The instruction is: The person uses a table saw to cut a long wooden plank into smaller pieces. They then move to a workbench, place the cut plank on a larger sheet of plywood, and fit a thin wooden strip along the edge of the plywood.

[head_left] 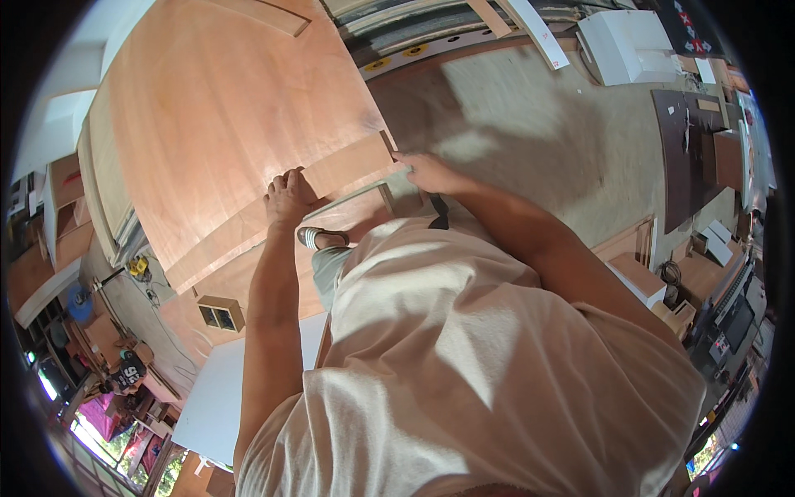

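Note:
My left hand (286,195) is closed over the near edge of a long, narrow plywood strip (346,161), fingers bent across it. My right hand (426,174) grips the strip's right end, index finger along the end. The strip lies along the near side of a large reddish plywood board (232,99), which has another narrow wooden piece (257,16) on its far part. Below the board's edge, my foot in a striped slide sandal (319,238) shows.
Left of me are a small wooden box (219,313), a yellow power tool (138,269) with cords, and a white panel (207,406). A white box (625,45) stands at upper right, beside a dark board (679,157). Stacked wood and clutter line both sides.

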Tool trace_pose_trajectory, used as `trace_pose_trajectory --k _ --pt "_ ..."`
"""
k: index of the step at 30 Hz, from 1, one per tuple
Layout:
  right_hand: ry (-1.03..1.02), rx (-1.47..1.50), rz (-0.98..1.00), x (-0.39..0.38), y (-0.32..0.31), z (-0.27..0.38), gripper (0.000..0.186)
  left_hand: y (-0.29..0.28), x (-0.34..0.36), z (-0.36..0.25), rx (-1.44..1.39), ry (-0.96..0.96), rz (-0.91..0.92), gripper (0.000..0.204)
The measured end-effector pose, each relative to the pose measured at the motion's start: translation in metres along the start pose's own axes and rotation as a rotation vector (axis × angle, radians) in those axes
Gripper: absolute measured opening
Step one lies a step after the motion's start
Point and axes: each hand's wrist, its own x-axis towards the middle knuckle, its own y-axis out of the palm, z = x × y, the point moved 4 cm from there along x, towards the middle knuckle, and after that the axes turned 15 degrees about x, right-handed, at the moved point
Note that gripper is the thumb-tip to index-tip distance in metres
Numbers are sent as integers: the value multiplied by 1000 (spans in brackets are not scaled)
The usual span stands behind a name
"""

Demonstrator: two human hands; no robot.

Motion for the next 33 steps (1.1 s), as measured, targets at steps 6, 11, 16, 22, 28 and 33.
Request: trace_pose_trajectory --k 6,11,16,22,28,33 --pt "-99 -17 -62 2 2 1 67 11 6 5 17 -16 1 104" --pt "-67 17 -75 0 2 -4 69 19 7 7 -17 -11 -20 98" --pt "85 383 -251 -7 -5 -54 71 16 6 6 -100 -25 -51 102" --pt "284 -67 -165 -58 -31 -173 67 20 7 8 -99 4 -52 100" --pt "274 -109 -372 -109 -62 -162 52 25 4 9 -182 27 -114 103" --pt "-161 -262 -241 -65 -57 -39 34 22 -32 21 -254 -92 -216 114"
